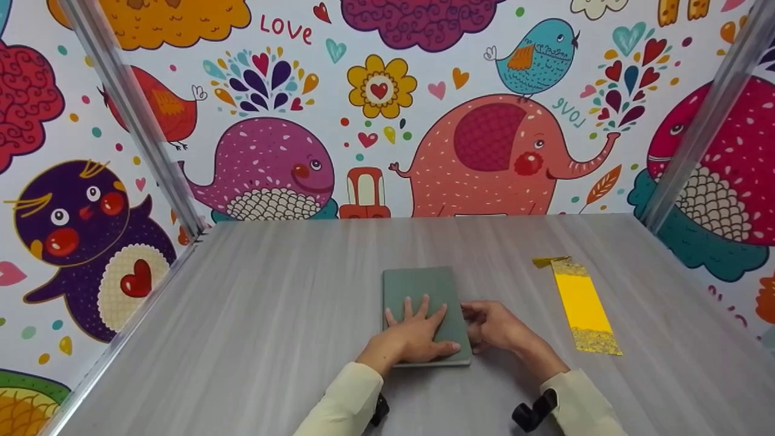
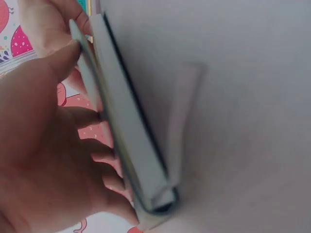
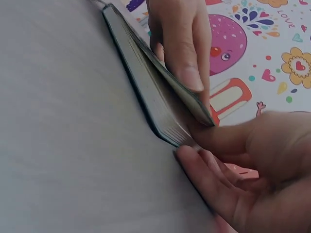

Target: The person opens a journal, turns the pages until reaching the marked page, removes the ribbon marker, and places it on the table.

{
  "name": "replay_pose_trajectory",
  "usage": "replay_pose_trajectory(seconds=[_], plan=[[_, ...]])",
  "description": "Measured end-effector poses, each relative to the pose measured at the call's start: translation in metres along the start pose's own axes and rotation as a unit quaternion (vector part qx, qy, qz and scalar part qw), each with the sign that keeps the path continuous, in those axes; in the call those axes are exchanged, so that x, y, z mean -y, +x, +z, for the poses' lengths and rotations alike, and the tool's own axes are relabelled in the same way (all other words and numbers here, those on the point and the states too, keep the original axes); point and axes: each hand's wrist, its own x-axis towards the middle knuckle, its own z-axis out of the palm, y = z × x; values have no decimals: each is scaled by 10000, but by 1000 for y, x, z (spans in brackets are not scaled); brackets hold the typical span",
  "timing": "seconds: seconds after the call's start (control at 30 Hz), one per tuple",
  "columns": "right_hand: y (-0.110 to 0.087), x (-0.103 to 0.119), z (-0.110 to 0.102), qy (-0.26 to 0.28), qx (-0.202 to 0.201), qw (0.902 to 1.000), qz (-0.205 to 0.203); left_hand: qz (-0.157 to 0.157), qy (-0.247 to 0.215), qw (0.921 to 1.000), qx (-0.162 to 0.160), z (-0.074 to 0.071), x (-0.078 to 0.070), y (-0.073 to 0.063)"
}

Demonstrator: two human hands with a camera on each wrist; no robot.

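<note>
A grey-green hardcover book (image 1: 421, 284) lies closed or nearly so on the table. My left hand (image 1: 418, 336) rests flat on its front cover with fingers spread. At the book's right edge is my right hand (image 1: 493, 327), its fingers curled. In the right wrist view the cover (image 3: 182, 90) stands slightly lifted from the pages (image 3: 170, 121) at one corner. There the right hand (image 3: 233, 160) pinches the page edges, one digit reaching under the cover. A pale ribbon (image 2: 182, 111) trails from the book's bottom in the left wrist view.
A yellow bookmark (image 1: 584, 303) with glittery gold ends and a gold tassel (image 1: 550, 261) lies on the table to the right. The grey wood-grain table (image 1: 272, 290) meets a cartoon-printed wall (image 1: 387, 145) at the back. Metal posts (image 1: 145, 133) stand at the sides.
</note>
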Motion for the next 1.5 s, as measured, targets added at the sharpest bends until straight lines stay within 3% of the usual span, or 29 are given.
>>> replay_pose_trajectory(seconds=[0.33, 0.67, 0.97, 1.5], plan=[[1, -4, -7, 402, -18, 9976, 556, -123, 113, 9996, -211, 2, -5, -1], [0, 10, 1, 789, -447, 9908, 1003, -251, 446, 9985, -180, -1, -9, -1], [2, 13, 11, 331, -996, 9879, 1144, -256, 422, 9986, -188, -1, -9, 1], [1, 8, 7, 325, -887, 9904, 1013, -354, 472, 9980, -218, 0, -13, 0]])
